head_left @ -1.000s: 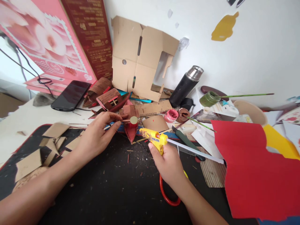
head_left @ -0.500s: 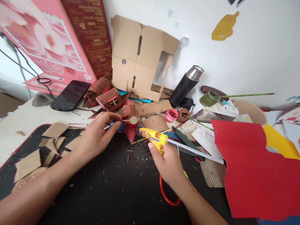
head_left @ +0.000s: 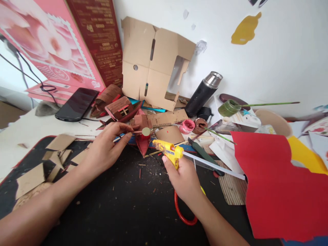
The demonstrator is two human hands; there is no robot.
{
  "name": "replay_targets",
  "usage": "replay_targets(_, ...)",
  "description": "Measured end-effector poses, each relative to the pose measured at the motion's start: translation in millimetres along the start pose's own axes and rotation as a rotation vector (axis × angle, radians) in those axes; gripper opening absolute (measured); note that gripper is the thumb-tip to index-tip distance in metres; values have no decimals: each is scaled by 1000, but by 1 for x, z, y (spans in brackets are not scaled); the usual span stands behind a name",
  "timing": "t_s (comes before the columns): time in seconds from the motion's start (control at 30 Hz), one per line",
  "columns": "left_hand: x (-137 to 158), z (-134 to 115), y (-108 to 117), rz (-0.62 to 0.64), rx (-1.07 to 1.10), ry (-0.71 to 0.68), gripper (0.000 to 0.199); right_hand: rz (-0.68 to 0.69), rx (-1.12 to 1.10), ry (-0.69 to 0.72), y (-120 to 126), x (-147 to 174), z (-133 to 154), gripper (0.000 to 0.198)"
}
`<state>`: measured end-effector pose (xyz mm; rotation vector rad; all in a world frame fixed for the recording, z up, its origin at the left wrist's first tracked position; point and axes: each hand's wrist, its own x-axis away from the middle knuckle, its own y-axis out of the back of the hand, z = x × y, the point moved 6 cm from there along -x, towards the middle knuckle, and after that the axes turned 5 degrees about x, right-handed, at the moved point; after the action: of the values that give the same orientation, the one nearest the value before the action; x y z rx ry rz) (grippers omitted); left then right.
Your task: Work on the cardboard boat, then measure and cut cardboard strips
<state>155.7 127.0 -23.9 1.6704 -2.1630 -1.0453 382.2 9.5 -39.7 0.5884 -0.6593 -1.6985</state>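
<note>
My left hand (head_left: pixel 114 143) is closed, thumb and forefinger pinching a thin reddish stick (head_left: pixel 137 132). The stick's far end meets a small pale round disc (head_left: pixel 146 131) above a small reddish-brown model boat (head_left: pixel 142 147); whether they are joined, I cannot tell. In my right hand (head_left: pixel 185 176) is a yellow glue gun (head_left: pixel 167 149), its nozzle pointing left, just right of the boat and apart from it. A long whitish glue stick (head_left: pixel 214 165) sticks out of the gun's back. My fingers hide part of its handle.
Two more model boats (head_left: pixel 123 110) stand behind my left hand, near a black phone (head_left: pixel 77 104). Cardboard scraps (head_left: pixel 60 155) lie at left. Paint jars (head_left: pixel 187 126), a black flask (head_left: pixel 204 94) and red sheet (head_left: pixel 279 184) are at right. Red-handled scissors (head_left: pixel 183 217) lie under my right wrist.
</note>
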Motion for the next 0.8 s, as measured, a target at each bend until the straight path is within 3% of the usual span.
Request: replay_targets(0.8,1,2,0,-10,17,-36,21,9,-8,-29,-1,0,-2,37)
